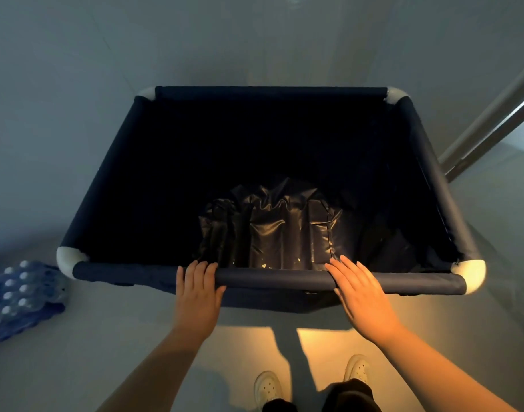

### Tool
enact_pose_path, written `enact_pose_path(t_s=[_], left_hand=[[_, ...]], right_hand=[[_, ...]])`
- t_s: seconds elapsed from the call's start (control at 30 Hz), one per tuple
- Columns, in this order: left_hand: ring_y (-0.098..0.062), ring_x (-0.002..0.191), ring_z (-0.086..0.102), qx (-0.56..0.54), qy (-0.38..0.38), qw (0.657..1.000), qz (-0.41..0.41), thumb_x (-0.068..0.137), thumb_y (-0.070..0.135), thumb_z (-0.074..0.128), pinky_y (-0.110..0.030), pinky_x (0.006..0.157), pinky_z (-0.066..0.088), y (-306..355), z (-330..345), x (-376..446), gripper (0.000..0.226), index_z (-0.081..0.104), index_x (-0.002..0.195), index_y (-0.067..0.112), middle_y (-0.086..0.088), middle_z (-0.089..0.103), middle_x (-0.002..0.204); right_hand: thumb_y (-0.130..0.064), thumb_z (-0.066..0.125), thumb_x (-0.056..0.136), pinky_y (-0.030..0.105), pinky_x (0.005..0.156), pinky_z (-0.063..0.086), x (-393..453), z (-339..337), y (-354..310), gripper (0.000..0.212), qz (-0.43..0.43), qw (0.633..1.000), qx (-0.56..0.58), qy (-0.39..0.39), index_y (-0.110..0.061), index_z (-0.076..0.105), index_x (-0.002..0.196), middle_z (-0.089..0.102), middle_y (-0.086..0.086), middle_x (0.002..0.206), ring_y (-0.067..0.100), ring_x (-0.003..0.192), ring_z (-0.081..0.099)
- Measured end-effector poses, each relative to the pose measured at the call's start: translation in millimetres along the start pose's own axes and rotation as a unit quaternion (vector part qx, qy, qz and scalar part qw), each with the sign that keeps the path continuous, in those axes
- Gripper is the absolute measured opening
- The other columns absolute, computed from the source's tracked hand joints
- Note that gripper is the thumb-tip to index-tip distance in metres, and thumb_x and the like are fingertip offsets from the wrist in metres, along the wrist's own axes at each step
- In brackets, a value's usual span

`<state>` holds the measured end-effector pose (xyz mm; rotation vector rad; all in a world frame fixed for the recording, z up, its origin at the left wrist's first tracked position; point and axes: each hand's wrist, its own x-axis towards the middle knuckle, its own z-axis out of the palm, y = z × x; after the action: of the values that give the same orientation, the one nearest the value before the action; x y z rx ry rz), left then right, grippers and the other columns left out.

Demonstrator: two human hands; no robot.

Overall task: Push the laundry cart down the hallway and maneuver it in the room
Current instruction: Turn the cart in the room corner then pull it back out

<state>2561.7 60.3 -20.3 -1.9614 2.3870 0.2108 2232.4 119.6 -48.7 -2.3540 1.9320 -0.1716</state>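
**Laundry cart: both hands on near rail**

The laundry cart (272, 185), a dark blue fabric bin on a tube frame with pale corner joints, stands on a grey floor (76, 84) directly ahead of the person. Its near rail (272, 278) runs across the lower middle of the view.

The left hand (199, 295) is on the near rail left of centre, fingers curled over the top of the tube, thumb alongside it. The right hand (363, 295) lies on the rail right of centre, palm down, fingers extended and slightly spread, not closed around the tube.

Inside the cart, against the near wall, lies a crumpled black plastic bag (272, 227). A shrink-wrapped pack of water bottles (20, 295) rests on the floor just beside the cart's near left corner. A metal rail (492, 126) slants past the far right corner. White shoes (268, 388) show below.
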Motion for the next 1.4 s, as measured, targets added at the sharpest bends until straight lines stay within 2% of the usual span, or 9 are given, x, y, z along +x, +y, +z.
enact_pose_path(t_s=[0.13, 0.47, 0.7, 0.87, 1.03, 1.17, 1.27, 1.4], left_hand=[[-0.040, 0.114, 0.050, -0.003, -0.009, 1.000, -0.025, 0.097, 0.045, 0.001, -0.057, 0.106, 0.028, 25.7, 5.6, -18.1, 0.071, 0.052, 0.120, 0.002, -0.021, 0.059, 0.115], [-0.041, 0.118, 0.046, -0.011, -0.031, 0.995, -0.097, 0.096, 0.046, 0.001, -0.052, 0.110, 0.014, 108.5, 21.8, -58.6, 0.069, 0.048, 0.124, 0.003, -0.023, 0.057, 0.118], [-0.040, 0.120, 0.044, -0.028, -0.014, 0.989, -0.143, 0.096, 0.048, 0.001, -0.054, 0.109, 0.017, 179.7, 28.2, -82.2, 0.072, 0.049, 0.124, 0.002, -0.023, 0.057, 0.120], [-0.039, 0.116, 0.050, -0.040, -0.005, 0.986, -0.160, 0.096, 0.047, -0.001, -0.058, 0.104, 0.030, 233.8, 25.9, -93.5, 0.076, 0.054, 0.120, 0.001, -0.021, 0.060, 0.117], [-0.036, 0.113, 0.055, -0.050, -0.023, 0.987, -0.148, 0.097, 0.045, 0.000, -0.056, 0.104, 0.033, 281.0, 28.4, -100.2, 0.074, 0.057, 0.120, 0.003, -0.017, 0.062, 0.115], [-0.033, 0.113, 0.057, -0.024, -0.036, 0.995, -0.089, 0.091, 0.038, 0.026, -0.054, 0.102, 0.039, 311.0, 29.3, -98.1, 0.054, 0.059, 0.120, 0.007, -0.013, 0.064, 0.117], [-0.033, 0.115, 0.056, -0.007, -0.034, 0.998, -0.061, 0.087, 0.035, 0.034, -0.053, 0.101, 0.039, 331.3, 30.7, -91.8, 0.050, 0.059, 0.121, 0.008, -0.013, 0.063, 0.120], [-0.033, 0.115, 0.056, 0.002, -0.030, 0.999, -0.036, 0.088, 0.035, 0.030, -0.052, 0.102, 0.038, 339.3, 33.3, -78.2, 0.051, 0.057, 0.123, 0.009, -0.013, 0.062, 0.121]], right_hand=[[-0.019, 0.057, 0.090, 0.038, 0.113, 0.022, -13.7, -10.3, 22.3, 0.053, -0.023, 1.000, 0.021, 0.004, -0.016, 0.039, 0.140, 0.048, 0.005, 0.141, 0.022, 0.135, 0.035], [-0.013, 0.064, 0.086, 0.044, 0.110, 0.031, -44.8, -29.2, 92.4, 0.053, -0.101, 0.994, 0.038, 0.005, -0.011, 0.046, 0.136, 0.051, 0.007, 0.137, 0.024, 0.131, 0.042], [-0.013, 0.062, 0.087, 0.043, 0.110, 0.031, -63.9, -35.6, 153.0, 0.053, -0.151, 0.987, 0.054, 0.000, -0.012, 0.044, 0.137, 0.051, 0.005, 0.138, 0.023, 0.131, 0.042], [-0.015, 0.059, 0.089, 0.037, 0.113, 0.024, -73.9, -40.5, 201.7, 0.054, -0.177, 0.983, 0.056, -0.010, -0.015, 0.041, 0.139, 0.049, 0.003, 0.139, 0.020, 0.132, 0.039], [-0.018, 0.057, 0.090, 0.037, 0.113, 0.023, -81.3, -51.1, 252.6, 0.054, -0.195, 0.979, 0.046, -0.026, -0.016, 0.038, 0.140, 0.048, 0.002, 0.140, 0.019, 0.133, 0.038], [-0.018, 0.057, 0.090, 0.037, 0.113, 0.022, -83.6, -61.7, 290.7, 0.052, -0.205, 0.977, 0.040, -0.032, -0.015, 0.041, 0.139, 0.049, 0.001, 0.139, 0.018, 0.133, 0.038], [-0.018, 0.054, 0.091, 0.038, 0.113, 0.024, -85.9, -70.2, 312.3, 0.050, -0.199, 0.979, 0.032, -0.036, -0.015, 0.041, 0.139, 0.049, 0.002, 0.139, 0.018, 0.133, 0.039], [-0.016, 0.056, 0.091, 0.040, 0.112, 0.024, -86.2, -73.3, 323.5, 0.050, -0.173, 0.984, 0.036, -0.038, -0.014, 0.041, 0.139, 0.050, 0.004, 0.138, 0.021, 0.132, 0.041]])
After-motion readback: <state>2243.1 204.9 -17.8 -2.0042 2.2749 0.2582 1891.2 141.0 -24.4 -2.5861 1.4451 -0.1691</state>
